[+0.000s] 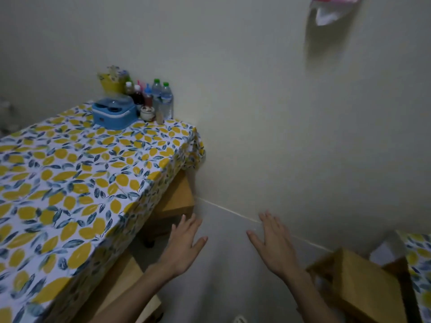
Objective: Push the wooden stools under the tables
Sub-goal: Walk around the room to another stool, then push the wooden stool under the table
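Note:
A table (77, 173) with a lemon-print cloth fills the left. A wooden stool (177, 199) sits partly under its far corner by the wall. A second wooden stool (121, 283) pokes out from under the near edge, below my left forearm. A third wooden stool (359, 287) stands at the lower right, beside another lemon-clothed table (417, 264). My left hand (184, 245) is open, fingers spread, just short of the far stool and not touching it. My right hand (272, 243) is open over the floor, holding nothing.
On the far end of the left table stand a blue box (114, 113), several bottles (161, 96), a small jar (147, 112) and a yellow pot (110, 81). The pale wall (279, 113) runs close on the right. Grey floor (221, 276) lies between the tables.

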A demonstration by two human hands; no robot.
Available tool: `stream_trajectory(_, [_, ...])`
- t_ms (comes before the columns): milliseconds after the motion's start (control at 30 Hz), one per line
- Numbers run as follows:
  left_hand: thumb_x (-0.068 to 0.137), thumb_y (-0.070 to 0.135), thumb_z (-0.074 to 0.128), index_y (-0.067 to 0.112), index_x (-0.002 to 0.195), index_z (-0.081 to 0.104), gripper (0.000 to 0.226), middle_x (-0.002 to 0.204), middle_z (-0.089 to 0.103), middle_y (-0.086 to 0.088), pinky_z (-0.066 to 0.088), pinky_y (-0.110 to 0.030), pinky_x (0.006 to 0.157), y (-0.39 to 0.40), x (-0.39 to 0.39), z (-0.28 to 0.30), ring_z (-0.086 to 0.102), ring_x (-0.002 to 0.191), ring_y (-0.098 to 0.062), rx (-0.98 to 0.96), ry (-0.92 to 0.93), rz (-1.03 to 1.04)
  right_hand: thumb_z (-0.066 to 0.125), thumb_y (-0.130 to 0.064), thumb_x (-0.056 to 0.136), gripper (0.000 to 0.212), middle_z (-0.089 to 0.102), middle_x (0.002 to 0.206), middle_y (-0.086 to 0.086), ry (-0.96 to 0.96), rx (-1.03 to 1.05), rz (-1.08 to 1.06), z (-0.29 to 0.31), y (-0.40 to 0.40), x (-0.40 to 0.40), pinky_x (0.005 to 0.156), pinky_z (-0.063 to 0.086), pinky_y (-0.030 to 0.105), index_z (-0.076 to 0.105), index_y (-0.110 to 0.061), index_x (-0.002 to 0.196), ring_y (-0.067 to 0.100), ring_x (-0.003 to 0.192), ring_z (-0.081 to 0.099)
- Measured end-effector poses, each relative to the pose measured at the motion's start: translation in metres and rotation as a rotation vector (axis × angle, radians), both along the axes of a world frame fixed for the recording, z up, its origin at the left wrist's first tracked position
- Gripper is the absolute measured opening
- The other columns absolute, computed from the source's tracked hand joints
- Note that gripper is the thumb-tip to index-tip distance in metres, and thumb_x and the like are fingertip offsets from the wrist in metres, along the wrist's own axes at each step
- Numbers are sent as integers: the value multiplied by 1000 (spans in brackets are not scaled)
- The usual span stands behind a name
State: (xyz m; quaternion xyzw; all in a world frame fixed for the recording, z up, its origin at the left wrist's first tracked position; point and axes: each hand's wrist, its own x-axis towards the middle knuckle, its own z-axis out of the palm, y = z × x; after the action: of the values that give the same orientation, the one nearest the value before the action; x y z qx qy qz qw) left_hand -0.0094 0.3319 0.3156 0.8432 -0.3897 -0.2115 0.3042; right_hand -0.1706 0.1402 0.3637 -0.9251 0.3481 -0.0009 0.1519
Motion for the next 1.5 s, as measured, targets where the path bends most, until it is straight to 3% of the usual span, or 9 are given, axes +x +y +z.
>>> stream_trajectory(267, [94,53,32,26,150,11,66,160,2,5,-7,-36,113,-80,34,-32,-12,142,-10,52,43,390,3,-83,73,101,6,164,0,91,35,440,-30,-128,119,122,2,39,13,-24,154,19,151,1])
stream_trajectory(367, [93,56,29,26,151,8,68,159,-3,7,-11,-33,111,-98,44,-46,-17,138,-6,89,65,535,0,-77,71,100,6,164,-1,137,30,582,-43,-162,169,122,0,39,11,-24,155,19,151,0])
stream_trajectory(467, [73,82,4,28,150,5,94,153,-11,15,-13,-33,111,-106,61,-67,-20,138,-6,133,77,641,-9,-89,63,115,6,164,0,194,47,709,-67,-180,221,121,0,38,10,-22,155,19,151,0])
stream_trajectory(600, [60,88,-12,26,151,7,112,155,-8,13,-14,-34,112,-117,100,-116,-21,139,-8,196,105,721,15,-76,82,90,8,164,0,243,93,836,-118,-194,296,121,0,38,11,-22,154,19,150,1])
stream_trajectory(867, [95,59,8,18,152,9,70,161,0,-3,-13,-38,114,-150,189,-263,-20,145,-18,434,-59,396,11,-79,73,101,4,164,2,315,133,977,-276,-208,406,122,0,38,7,-19,154,18,150,0])
stream_trajectory(967, [93,59,8,18,152,-1,72,159,-13,-2,-14,-37,115,-161,231,-318,-25,143,-17,430,-49,439,7,-84,76,102,3,164,4,277,142,1008,-344,-212,432,122,3,42,13,-19,154,21,150,0])
stream_trajectory(1200, [96,52,17,26,148,-14,66,153,-24,4,-15,-33,114,-169,302,-419,-24,139,-13,452,-28,467,35,-73,83,97,4,163,13,178,-12,1167,-471,-197,474,120,4,51,15,-10,154,30,150,-1])
stream_trajectory(1333, [100,48,15,26,151,-9,60,156,-17,-2,-19,-34,113,-167,309,-454,-22,143,-22,538,-147,458,27,-70,87,93,3,163,14,175,-61,1195,-511,-190,480,120,8,55,11,-7,154,29,150,-1])
stream_trajectory(1500, [99,47,12,25,151,-5,59,160,-9,-5,-7,-42,118,-178,300,-466,-15,146,-27,579,-199,542,23,-61,94,82,5,163,16,108,-156,1292,-532,-201,479,120,9,54,10,-7,154,32,150,1])
